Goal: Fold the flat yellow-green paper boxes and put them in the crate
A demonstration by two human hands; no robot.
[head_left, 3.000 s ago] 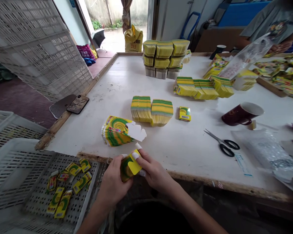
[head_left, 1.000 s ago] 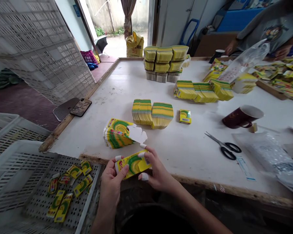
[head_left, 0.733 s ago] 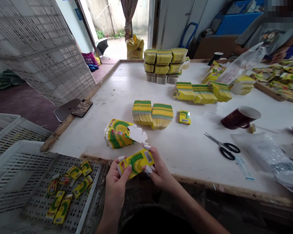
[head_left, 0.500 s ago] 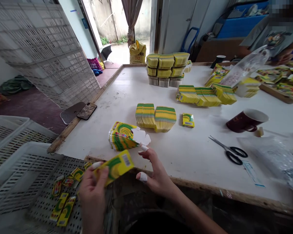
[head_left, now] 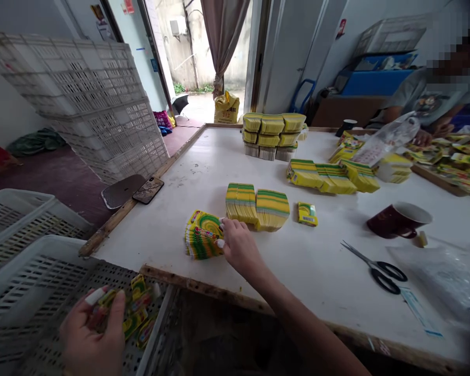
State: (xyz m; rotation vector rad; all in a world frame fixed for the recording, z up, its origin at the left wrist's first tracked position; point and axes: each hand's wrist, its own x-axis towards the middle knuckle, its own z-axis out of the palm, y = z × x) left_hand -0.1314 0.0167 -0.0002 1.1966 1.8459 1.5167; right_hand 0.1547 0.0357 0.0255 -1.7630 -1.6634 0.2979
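My left hand [head_left: 96,331] is low over a white plastic crate [head_left: 68,243] at the table's left corner. Its thumb and taped fingers are spread, and yellow-green printed boxes [head_left: 135,321] lie just beyond them. A bit of yellow shows between thumb and fingers; whether it touches them is unclear. On the table, my right hand [head_left: 241,245], also with taped fingertips, closes on the right end of the top carton in a fanned pile of flat yellow-green cartons [head_left: 201,235]. Behind that hand stand two tight rows of flat cartons [head_left: 272,209]. A single small box [head_left: 307,214] lies to their right.
Scissors [head_left: 376,266], a dark red mug [head_left: 395,219] and clear plastic wrap [head_left: 442,277] occupy the right side. Stacked carton bundles [head_left: 274,130] stand farther back. A phone [head_left: 149,189] rests on the left edge, near tall stacked crates [head_left: 102,115]. Another person [head_left: 431,104] sits at far right.
My left hand has moved down and left over the crate, and the yellow carton it held is no longer seen there. My right hand has reached forward onto the fanned cartons. The view has tilted up.
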